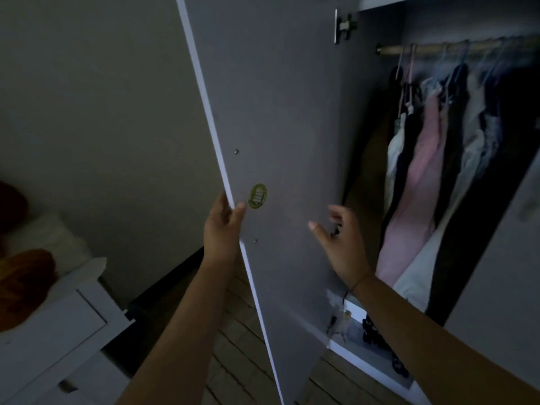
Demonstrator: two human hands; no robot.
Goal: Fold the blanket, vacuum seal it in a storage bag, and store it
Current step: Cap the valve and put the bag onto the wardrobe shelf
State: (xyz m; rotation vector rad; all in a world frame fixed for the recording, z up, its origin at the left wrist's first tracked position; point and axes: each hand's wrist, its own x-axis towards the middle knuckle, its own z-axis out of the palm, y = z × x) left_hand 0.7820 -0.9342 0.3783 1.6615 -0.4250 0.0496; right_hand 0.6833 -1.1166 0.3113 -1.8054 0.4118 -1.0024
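- Label: a round green-and-yellow sticker (257, 196) sits on the inner face of the door (280, 112), just beside the door's free edge; its print is too blurred to read
- Fasteners: two small metal screw heads (236, 152) lie on the same face, one above the sticker and one below it; a metal hinge (344, 26) is fixed at the upper inner edge
- Left hand (223, 226): arm extended forward and up; the fingers wrap behind the free edge of the door and the thumb presses on the inner face just below the sticker, so the hand grips the door edge
- Right hand (339, 241): arm extended forward, palm turned toward the inner face, fingers spread and loosely bent, holding nothing; contact with the door cannot be determined; a thin dark band (358, 283) circles the wrist
- Wardrobe (496, 258): the door stands open; clothes (420, 171), one of them pink, hang from a rail (438, 48); a lower shelf (365, 363) holds pale items and a dark patterned fabric
- Task item: the blanket and storage bag cannot be made out in this view
- Surroundings: a white drawer unit (58, 331) stands at lower left, with an orange item (26, 273) on top; wood-pattern floor (233, 361) lies below the door
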